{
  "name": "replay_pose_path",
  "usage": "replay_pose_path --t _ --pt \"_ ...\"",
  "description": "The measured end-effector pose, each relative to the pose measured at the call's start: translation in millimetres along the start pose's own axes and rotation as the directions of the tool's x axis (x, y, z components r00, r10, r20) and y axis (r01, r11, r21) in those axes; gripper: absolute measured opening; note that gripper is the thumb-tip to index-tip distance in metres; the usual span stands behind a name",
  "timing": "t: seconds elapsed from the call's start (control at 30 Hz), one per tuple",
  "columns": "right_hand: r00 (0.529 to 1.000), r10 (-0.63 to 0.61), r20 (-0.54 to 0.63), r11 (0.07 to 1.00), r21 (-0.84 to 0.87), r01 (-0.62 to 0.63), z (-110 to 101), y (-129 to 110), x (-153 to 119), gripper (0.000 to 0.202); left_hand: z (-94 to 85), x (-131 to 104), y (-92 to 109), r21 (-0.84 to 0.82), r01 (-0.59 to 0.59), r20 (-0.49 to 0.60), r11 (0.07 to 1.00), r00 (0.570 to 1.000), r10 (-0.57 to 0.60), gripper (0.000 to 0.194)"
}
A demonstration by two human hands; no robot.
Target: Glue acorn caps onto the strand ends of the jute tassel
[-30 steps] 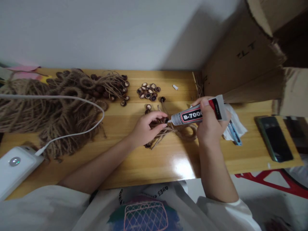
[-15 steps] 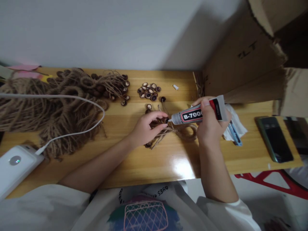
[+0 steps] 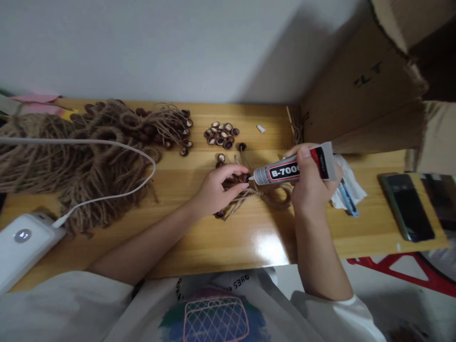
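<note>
Two hands: yours, near each other above the wooden table (image 3: 185, 249), not touching.
Left hand (image 3: 213, 192): thumb and fingertips pinched on one small dark cup (image 3: 247, 179).
Right hand (image 3: 315, 179): wrapped around the glue tube (image 3: 281, 171), thumb on top.
Glue tube: grey, black label partly covered by your fingers; nozzle aimed left at the dark cup; you cannot tell whether its tip touches.
Braided twine (image 3: 259, 194): on the table between your hands, with a loop at its right.
Nut shells (image 3: 221, 135): loose cluster beyond your left hand.
White cap (image 3: 261, 129): lying right of the nut shells.
Twine heap (image 3: 92, 166): to your left, a white cable (image 3: 154, 168) crossing it in view, plugged into a power bank (image 3: 32, 251).
Blue cutter (image 3: 349, 199): beside white tissue (image 3: 357, 189), past your right hand.
Phone (image 3: 409, 206): lying far right.
Cardboard box (image 3: 363, 109): behind your right hand.
</note>
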State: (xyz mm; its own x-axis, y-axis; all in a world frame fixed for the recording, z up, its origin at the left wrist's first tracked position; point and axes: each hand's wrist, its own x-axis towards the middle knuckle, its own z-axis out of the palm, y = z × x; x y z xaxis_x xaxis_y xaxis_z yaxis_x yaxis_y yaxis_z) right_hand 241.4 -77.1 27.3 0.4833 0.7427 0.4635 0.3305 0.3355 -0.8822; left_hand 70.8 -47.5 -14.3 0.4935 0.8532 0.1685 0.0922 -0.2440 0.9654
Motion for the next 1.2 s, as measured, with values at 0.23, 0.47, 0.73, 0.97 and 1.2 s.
replay_pose_path --t 0.23,0.47,0.73,0.97,1.2 --pt "1.0 0.008 -0.023 1.0 0.027 -0.007 0.4 2.4 0.1 0.019 -0.3 0.1 -0.3 -0.001 -0.013 0.003 1.0 1.0 0.013 0.025" --pt "0.999 -0.026 -0.047 0.998 0.052 0.028 1.4 0.3 0.7 0.018 -0.3 -0.2 -1.3 0.01 -0.008 -0.002 1.0 1.0 0.008 0.026" --pt "0.999 -0.042 -0.005 0.999 0.004 0.042 0.5 4.3 -0.7 0.02 -0.5 -0.2 -2.6 0.005 -0.005 0.002 1.0 1.0 0.005 0.026" --pt "1.0 -0.023 0.007 1.0 -0.008 0.023 0.7 1.0 -1.7 0.019 0.0 0.2 -1.5 0.012 -0.008 -0.001 1.0 1.0 0.008 0.025" --pt "1.0 -0.02 0.01 1.0 -0.007 0.02 0.6 1.0 -1.0 0.019 -0.7 0.5 0.6 0.024 0.001 0.005 1.0 1.0 -0.001 0.024"
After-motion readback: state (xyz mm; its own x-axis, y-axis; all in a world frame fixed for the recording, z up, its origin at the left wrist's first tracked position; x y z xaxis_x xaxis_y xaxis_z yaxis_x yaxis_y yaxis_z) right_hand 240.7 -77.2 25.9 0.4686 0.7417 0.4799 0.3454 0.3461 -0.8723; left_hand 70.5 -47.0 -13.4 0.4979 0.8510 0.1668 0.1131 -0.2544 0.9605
